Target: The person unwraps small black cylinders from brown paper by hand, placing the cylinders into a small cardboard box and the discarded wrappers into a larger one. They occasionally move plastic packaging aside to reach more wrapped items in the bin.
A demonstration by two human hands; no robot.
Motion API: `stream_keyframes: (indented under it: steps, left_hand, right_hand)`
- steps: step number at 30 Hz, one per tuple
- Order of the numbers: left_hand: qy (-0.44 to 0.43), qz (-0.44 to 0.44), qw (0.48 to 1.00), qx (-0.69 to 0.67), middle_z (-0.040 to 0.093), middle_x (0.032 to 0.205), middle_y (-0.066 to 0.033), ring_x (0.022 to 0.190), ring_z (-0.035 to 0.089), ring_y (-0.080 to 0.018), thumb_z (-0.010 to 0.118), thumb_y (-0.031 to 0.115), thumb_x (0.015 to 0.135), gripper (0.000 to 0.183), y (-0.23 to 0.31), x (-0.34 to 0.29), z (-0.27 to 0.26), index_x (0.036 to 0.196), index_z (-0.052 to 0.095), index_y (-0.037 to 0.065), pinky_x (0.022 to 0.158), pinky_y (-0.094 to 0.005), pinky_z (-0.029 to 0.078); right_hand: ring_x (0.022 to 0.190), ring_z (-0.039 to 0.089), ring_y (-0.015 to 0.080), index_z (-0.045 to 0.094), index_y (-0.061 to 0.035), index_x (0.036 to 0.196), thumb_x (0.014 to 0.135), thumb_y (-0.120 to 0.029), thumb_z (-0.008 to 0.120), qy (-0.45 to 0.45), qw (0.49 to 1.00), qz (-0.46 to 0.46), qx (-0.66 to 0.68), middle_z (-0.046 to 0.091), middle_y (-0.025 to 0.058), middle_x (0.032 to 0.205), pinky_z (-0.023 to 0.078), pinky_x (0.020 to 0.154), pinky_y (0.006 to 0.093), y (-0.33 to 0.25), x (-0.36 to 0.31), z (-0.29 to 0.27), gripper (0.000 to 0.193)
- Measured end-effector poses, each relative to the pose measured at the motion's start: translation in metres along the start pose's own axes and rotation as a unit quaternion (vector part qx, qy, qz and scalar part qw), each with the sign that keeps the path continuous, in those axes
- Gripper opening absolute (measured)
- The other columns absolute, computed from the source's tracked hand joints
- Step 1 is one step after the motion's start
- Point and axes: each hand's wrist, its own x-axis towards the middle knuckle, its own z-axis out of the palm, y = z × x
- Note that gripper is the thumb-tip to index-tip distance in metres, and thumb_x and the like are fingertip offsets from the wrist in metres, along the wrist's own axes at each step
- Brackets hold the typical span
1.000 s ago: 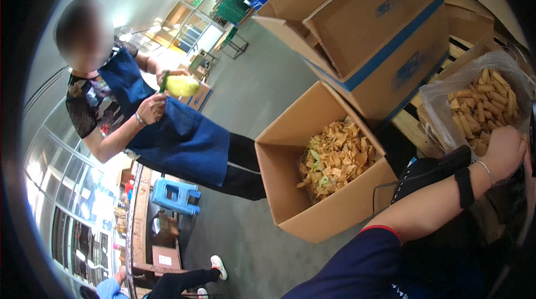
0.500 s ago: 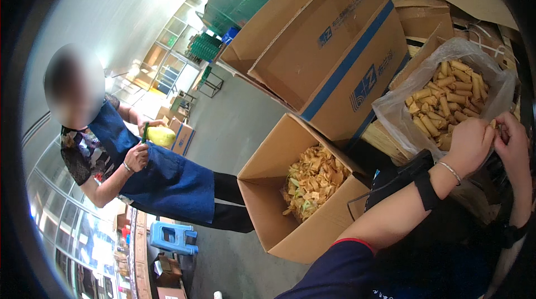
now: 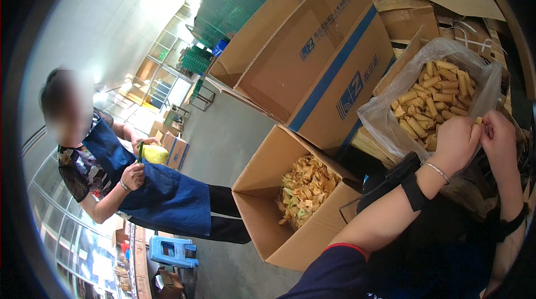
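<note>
My left hand (image 3: 458, 141), a bracelet at its wrist, and my right hand (image 3: 498, 138) meet at the near right side of a clear plastic bag (image 3: 385, 123). Their fingers are closed together around a small tan rolled piece (image 3: 479, 121), mostly hidden by the fingers. The bag lines an open carton and holds many short tan rolls (image 3: 438, 98). Left of my forearm, an open cardboard box (image 3: 254, 218) contains a heap of loose tan peelings (image 3: 306, 187) with some pale green bits.
Behind the peelings stands a large open carton (image 3: 312, 53) with a blue stripe. At left, a person in a blue apron (image 3: 162, 193) holds a yellow-green fruit (image 3: 155, 154) and a green-handled tool (image 3: 140, 152). A blue stool (image 3: 173, 251) stands on the grey floor.
The whole view has shifted slightly, so the boxes appear further left. My hands stay together at the bag's edge, still gripping the small piece. The other person's hands have barely moved.
</note>
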Motion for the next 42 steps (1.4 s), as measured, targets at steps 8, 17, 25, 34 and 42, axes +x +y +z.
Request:
stream_keyframes:
  steps: [8, 17, 25, 34, 42]
  left_hand:
    - [0.038, -0.019, 0.993, -0.106, 0.048, 0.059, -0.0221, 0.060, 0.049, -0.0377, 0.041, 0.017, 0.073, 0.026, 0.004, 0.003, -0.002, 0.058, 0.049, -0.003, 0.056, -0.0441, 0.037]
    - [-0.040, 0.082, 0.988, -0.121, 0.050, 0.062, -0.0221, 0.062, 0.049, -0.0379, 0.041, 0.018, 0.073, 0.024, 0.009, 0.004, -0.003, 0.063, 0.051, -0.002, 0.056, -0.0435, 0.038]
    - [-0.075, 0.033, 0.996, -0.040, 0.052, 0.067, -0.0195, 0.065, 0.050, -0.0358, 0.044, 0.013, 0.072, 0.017, -0.009, 0.000, -0.023, 0.068, 0.053, -0.001, 0.057, -0.0413, 0.040]
    - [0.048, 0.022, 0.993, -0.110, 0.046, 0.055, -0.0129, 0.053, 0.046, -0.0250, 0.040, 0.008, 0.075, 0.021, 0.013, 0.004, -0.006, 0.058, 0.045, -0.003, 0.052, -0.0330, 0.036]
    - [0.079, -0.065, 0.932, -0.347, 0.046, 0.068, -0.0088, 0.064, 0.043, -0.0153, 0.036, 0.009, 0.076, 0.024, -0.001, 0.001, 0.012, 0.055, 0.042, -0.001, 0.057, -0.0243, 0.033]
  right_hand:
    - [0.054, 0.040, 0.0070, 0.044, -0.0051, 0.072, 0.079, -0.011, 0.046, -0.041, 0.930, 0.218, 0.292, 0.041, -0.0028, 0.062, 0.032, 0.049, 0.0197, 0.025, 0.016, -0.004, 0.009]
    - [0.055, 0.042, 0.0164, 0.044, 0.0023, 0.066, 0.079, -0.009, 0.048, -0.064, 0.995, -0.021, 0.068, 0.042, 0.0079, 0.059, 0.034, 0.053, 0.0268, 0.010, 0.008, -0.023, 0.018]
    - [0.064, 0.054, 0.0303, 0.049, -0.0012, 0.073, 0.072, -0.013, 0.054, -0.095, 0.986, -0.055, 0.124, 0.055, 0.0130, 0.069, 0.042, 0.054, 0.0347, -0.002, 0.011, -0.008, 0.013]
    - [0.050, 0.048, 0.0153, 0.044, 0.0000, 0.067, 0.076, -0.010, 0.053, 0.125, 0.956, 0.009, 0.266, 0.048, 0.0070, 0.056, 0.038, 0.047, 0.0265, -0.005, 0.003, 0.002, 0.016]
    - [0.045, 0.034, 0.0037, 0.049, -0.0066, 0.073, 0.080, -0.013, 0.051, 0.092, 0.701, 0.282, 0.649, 0.042, -0.0041, 0.054, 0.026, 0.043, 0.0181, -0.016, 0.007, 0.004, 0.010]
